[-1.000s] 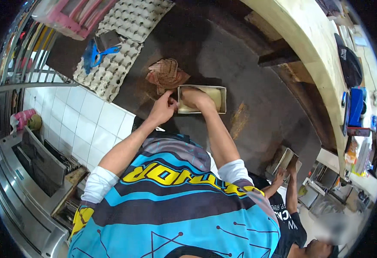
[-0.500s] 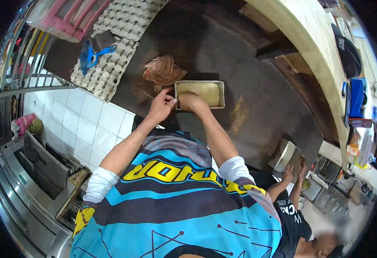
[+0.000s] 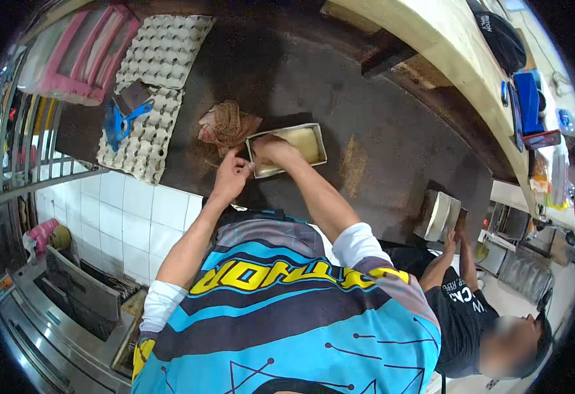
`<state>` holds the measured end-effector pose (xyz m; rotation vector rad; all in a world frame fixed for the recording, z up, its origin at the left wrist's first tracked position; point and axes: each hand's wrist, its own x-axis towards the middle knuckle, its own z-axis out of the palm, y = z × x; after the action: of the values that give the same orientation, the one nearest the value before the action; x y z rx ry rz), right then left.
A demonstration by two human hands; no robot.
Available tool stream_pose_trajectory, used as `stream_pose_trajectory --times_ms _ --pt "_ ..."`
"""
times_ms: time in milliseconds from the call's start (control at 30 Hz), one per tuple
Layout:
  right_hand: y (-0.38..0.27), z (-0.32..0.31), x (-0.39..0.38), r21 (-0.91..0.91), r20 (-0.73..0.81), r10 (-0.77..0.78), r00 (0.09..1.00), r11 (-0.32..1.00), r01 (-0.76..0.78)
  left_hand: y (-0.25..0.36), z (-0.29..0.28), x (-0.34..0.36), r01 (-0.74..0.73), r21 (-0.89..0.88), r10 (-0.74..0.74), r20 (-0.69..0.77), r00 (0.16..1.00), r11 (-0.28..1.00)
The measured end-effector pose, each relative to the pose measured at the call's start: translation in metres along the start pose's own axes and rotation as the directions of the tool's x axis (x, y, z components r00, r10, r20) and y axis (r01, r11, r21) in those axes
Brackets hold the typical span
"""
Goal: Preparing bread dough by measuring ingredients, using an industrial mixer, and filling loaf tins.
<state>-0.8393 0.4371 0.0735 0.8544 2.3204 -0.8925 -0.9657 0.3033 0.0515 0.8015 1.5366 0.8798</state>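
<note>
A rectangular loaf pan (image 3: pixel 322 142) with pale walls and a yellowish inside lies slightly turned on the dark table in front of me. My right hand (image 3: pixel 274 150) reaches down into its left end, knuckles bent and fingers close together. Whatever those fingertips hold or press is hidden. At the pan's left end wall, my left hand (image 3: pixel 232 175) has its fingers curled and its thumb against the edge. A crumpled brown cloth (image 3: pixel 227 123) lies just beyond my left hand, close to the pan's corner.
Egg trays (image 3: pixel 163 49) lie at the far left, with a blue-handled scraper (image 3: pixel 127 121) on one. Beside them stands a pink-framed plastic container (image 3: pixel 81 56). At the right, a co-worker's hands (image 3: pixel 458 244) are at another pan (image 3: pixel 440 213). A wooden shelf (image 3: pixel 445 46) runs along the far right.
My view has turned and shifted, so the table items sit farther left. My right hand has moved deeper into the pan's left end. The left hand stays at that end.
</note>
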Motion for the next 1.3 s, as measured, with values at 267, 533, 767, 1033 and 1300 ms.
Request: stream_pose_trajectory --times_ms 267,533,767,1033,1300 --pt "0.067 0.025 0.002 0.047 -0.059 0.225 0.973 0.974 -0.222 0.01 0.007 -0.005 0.062 -0.084 -0.062 0.003 0.998 0.995" --pt "0.079 0.018 -0.023 0.204 -0.143 0.343 0.928 0.928 -0.312 0.01 0.002 0.0 0.029 0.083 -0.032 0.028 0.999 0.996" --pt "0.081 -0.001 -0.005 0.051 0.124 0.346 0.93 0.934 -0.354 0.027 0.005 -0.004 0.058 -0.07 -0.061 -0.034 0.998 0.996" --pt "0.07 -0.011 -0.035 0.131 -0.035 0.177 0.984 0.977 -0.171 0.014 0.006 -0.004 0.081 -0.06 -0.084 -0.043 0.996 0.995" --pt "0.075 0.006 -0.047 -0.004 0.06 0.09 0.994 0.996 -0.09 0.006 0.009 -0.004 0.102 -0.124 -0.109 -0.053 0.993 0.987"
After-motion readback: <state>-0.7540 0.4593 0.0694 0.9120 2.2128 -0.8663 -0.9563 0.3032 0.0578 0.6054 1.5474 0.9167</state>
